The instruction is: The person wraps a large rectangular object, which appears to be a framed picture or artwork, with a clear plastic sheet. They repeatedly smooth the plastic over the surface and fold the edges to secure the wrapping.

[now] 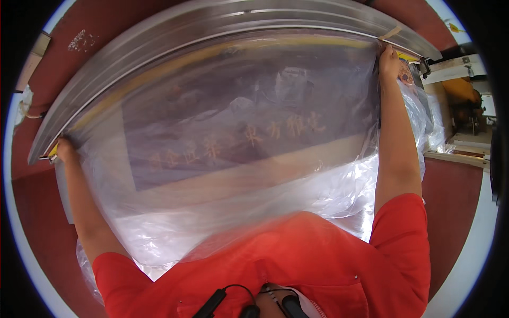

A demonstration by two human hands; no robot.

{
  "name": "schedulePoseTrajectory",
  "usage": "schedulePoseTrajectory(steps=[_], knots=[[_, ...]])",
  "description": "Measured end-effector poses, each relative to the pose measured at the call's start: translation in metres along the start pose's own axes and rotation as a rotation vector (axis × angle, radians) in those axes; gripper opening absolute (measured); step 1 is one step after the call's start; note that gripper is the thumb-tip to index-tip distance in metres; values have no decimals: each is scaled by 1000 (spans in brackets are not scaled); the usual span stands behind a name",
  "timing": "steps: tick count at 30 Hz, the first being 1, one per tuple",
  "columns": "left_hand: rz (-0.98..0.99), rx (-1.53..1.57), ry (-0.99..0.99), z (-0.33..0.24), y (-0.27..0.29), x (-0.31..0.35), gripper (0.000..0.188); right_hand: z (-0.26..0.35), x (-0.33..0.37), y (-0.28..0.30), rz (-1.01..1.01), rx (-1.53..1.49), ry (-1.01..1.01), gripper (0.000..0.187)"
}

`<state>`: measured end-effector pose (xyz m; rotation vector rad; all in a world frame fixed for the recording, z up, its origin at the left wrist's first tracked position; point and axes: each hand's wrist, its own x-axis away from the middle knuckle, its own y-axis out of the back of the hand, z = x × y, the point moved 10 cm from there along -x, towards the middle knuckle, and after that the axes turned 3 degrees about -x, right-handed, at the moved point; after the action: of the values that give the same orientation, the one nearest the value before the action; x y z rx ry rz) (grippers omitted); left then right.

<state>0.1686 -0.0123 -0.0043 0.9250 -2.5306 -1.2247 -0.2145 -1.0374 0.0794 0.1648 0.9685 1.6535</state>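
A large sheet of clear plastic film (212, 209) spreads over a flat panel with a dark printed picture (196, 122) and a pale border. My arms stretch wide to the film's two far corners, just under a long metal bar (185, 42). At the far left, my left hand (64, 149) is closed on the film's edge beside the bar's end. My right hand (389, 62) grips the film at the far right, its fingers pressed together against the bar's edge. The fingertips of both hands are partly hidden.
A yellow strip (154, 69) runs along the bar's near side. More crumpled film (432, 124) hangs at the right, by a pale machine frame (458, 69) with metal fittings. Reddish floor (456, 196) shows on both sides. A short tan strip (391, 33) lies on the bar.
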Motion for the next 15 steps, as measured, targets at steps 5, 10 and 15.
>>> schedulePoseTrajectory(steps=[5,10,15], knots=[[-74,-272,-187,5,33,-22,60,8,0,-8,37,-79,32,50],[168,594,78,-35,-8,52,42,14,6,-2,203,-206,-3,54],[314,669,-124,-55,33,50,29,66,45,-12,563,-231,92,46]])
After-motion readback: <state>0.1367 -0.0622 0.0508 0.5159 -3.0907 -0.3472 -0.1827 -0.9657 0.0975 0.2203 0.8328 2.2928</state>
